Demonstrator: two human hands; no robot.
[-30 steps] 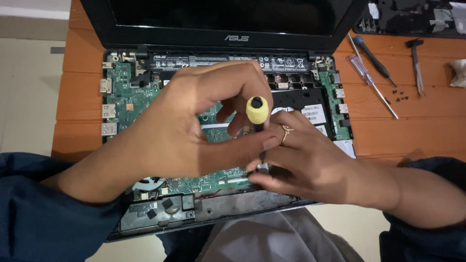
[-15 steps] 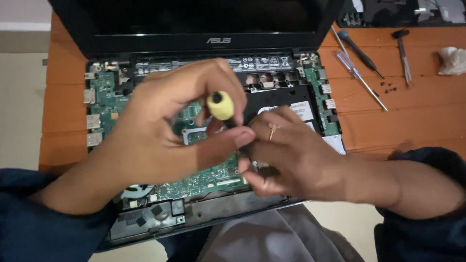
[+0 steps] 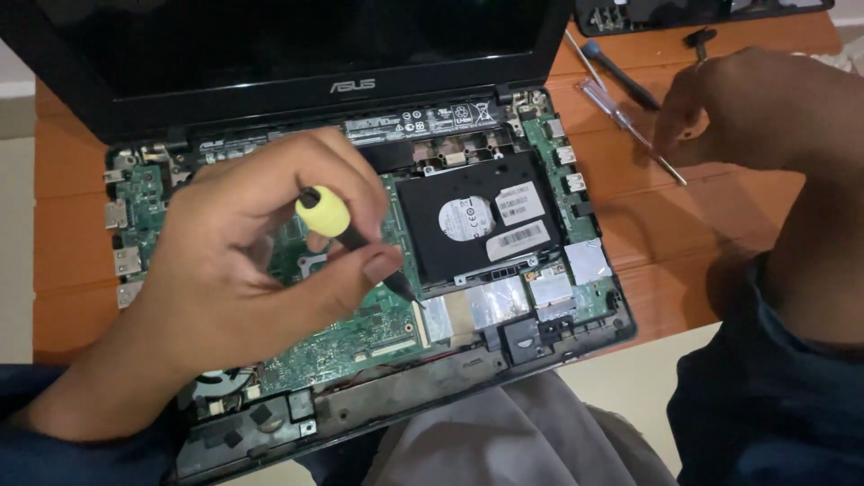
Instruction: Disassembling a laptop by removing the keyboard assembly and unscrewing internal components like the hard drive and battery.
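An opened laptop (image 3: 576, 335) lies on an orange wooden table, its green circuit board (image 3: 360, 328) and black hard drive (image 3: 472, 220) exposed. My left hand (image 3: 243, 270) grips a small screwdriver (image 3: 346, 234) with a yellow cap and black shaft, tip pointing down at the board beside the drive. My right hand (image 3: 756, 108) is over the table to the right of the laptop, fingers pinched near a clear-handled screwdriver (image 3: 630, 130). Whether those fingers hold anything is hidden.
A second dark-handled screwdriver (image 3: 621, 76) lies next to the clear one. The laptop screen (image 3: 297, 45) stands tilted up at the back. Another black device (image 3: 702, 11) sits at the far right edge. Grey cloth (image 3: 504, 441) lies under the laptop's front edge.
My right hand has left the laptop and moved to the table on the right, uncovering the hard drive. The left hand stays over the board with the screwdriver.
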